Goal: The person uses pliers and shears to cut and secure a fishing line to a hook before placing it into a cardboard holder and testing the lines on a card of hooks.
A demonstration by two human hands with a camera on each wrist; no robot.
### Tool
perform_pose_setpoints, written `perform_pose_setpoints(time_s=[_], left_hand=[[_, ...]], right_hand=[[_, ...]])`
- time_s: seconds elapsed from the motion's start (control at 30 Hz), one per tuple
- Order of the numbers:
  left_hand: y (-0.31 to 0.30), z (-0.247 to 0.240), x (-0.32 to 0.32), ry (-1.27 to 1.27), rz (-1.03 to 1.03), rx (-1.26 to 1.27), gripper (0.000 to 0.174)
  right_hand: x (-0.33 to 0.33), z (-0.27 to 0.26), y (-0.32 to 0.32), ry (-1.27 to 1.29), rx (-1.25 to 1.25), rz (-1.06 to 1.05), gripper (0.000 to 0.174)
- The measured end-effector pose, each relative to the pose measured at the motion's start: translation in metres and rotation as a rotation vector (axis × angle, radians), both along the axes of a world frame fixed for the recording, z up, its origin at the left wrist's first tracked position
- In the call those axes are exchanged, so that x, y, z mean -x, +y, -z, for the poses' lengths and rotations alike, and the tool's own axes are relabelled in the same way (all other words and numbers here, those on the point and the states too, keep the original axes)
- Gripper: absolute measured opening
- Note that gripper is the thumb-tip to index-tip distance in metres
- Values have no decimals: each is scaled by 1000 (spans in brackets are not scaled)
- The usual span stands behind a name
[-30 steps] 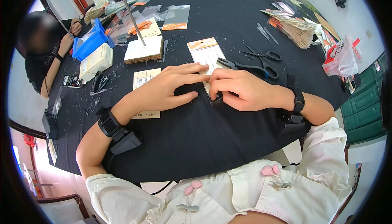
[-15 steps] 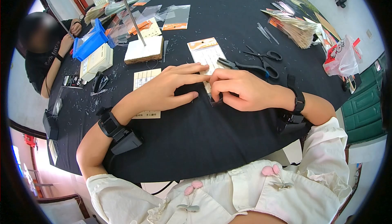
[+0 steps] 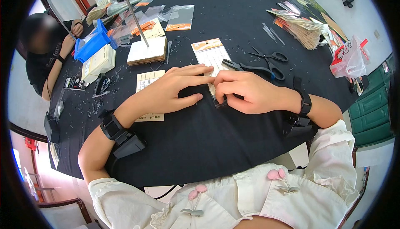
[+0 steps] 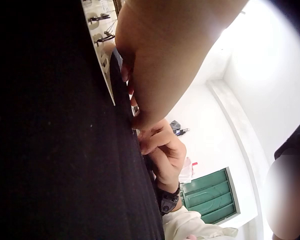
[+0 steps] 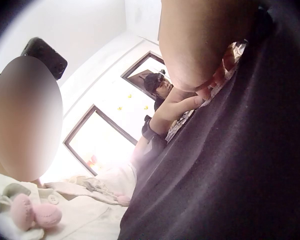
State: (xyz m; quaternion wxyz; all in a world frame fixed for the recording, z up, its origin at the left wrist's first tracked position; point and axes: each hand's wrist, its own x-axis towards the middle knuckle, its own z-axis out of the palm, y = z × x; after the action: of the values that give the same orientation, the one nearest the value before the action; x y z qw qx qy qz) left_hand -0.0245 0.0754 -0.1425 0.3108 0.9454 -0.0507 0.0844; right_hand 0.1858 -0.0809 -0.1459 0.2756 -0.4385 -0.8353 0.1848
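A clear plastic packet (image 3: 207, 56) with an orange header and a pale card inside lies in front of the person. My left hand (image 3: 177, 88) rests palm down with its fingers straight, their tips on the packet. At the packet's near end, the curled fingers of my right hand (image 3: 246, 92) pinch the plastic edge; their tips are partly hidden. A printed cream card (image 3: 150, 77) lies partly under the left hand and wrist. Beside the left hand, the left wrist view shows small dark hooks (image 4: 104, 37) on a pale card.
Pliers (image 3: 250, 68) and black scissors (image 3: 273, 62) lie just beyond the right hand. A white-topped block (image 3: 146, 51) with an upright metal rod stands ahead on the left, near a blue bin (image 3: 92, 43). Stacked packets (image 3: 302, 31) lie at the far right. Another person sits at left.
The right fingertips have shifted very slightly at the packet's near end. The left hand, packet and tools stay in place.
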Motion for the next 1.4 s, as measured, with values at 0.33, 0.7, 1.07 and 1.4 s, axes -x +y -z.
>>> perform_pose_setpoints(time_s=[0.33, 0.7, 1.07, 1.4], left_hand=[[1, 2, -1, -21, 12, 11, 54], [2, 3, -1, -21, 14, 3, 55], [2, 3, 0, -10, 4, 2, 55], [1, 2, 1, 10, -2, 3, 57]], right_hand=[[-1, 1, 0, -9, -3, -6, 15], [-1, 0, -1, -32, 43, 10, 15], [1, 0, 0, -4, 3, 2, 13], [2, -2, 0, -10, 38, 6, 11]])
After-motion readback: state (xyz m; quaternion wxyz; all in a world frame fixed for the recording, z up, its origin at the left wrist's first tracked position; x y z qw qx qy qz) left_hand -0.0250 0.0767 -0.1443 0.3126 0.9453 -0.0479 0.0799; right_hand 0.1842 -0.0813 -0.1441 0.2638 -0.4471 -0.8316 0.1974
